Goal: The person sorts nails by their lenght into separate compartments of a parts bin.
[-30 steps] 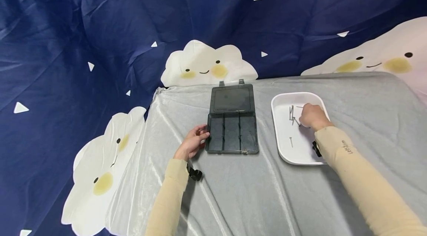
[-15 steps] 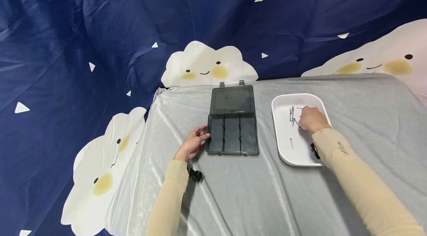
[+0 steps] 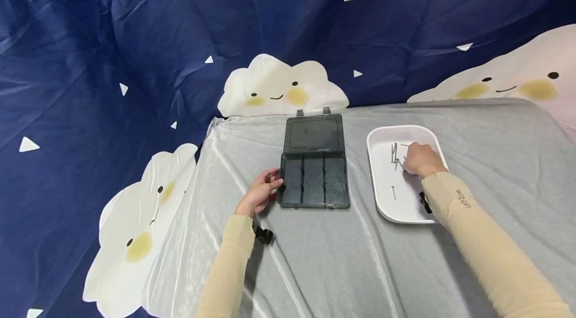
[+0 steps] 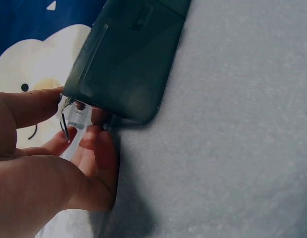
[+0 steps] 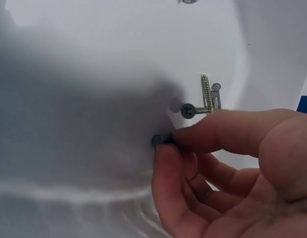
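My left hand grips the left edge of a dark see-through compartment box, its thumb at the rim and its fingers curled beside the wall. The box's lid is folded back. Two thin metal fasteners lie in its right compartment. Inside the white tray, my right hand pinches a nail between thumb and forefinger; only its round head shows clearly in the right wrist view. Close by are a cross-head screw and a threaded screw.
Several more screws and nails lie in the tray's far left part, with a single fastener nearer the front. Grey cloth covers the table. Behind it hangs a dark blue curtain with cloud prints.
The right hand has shifted only slightly within the tray, its forearm drawn a little left. The left hand and the box stay where they were.
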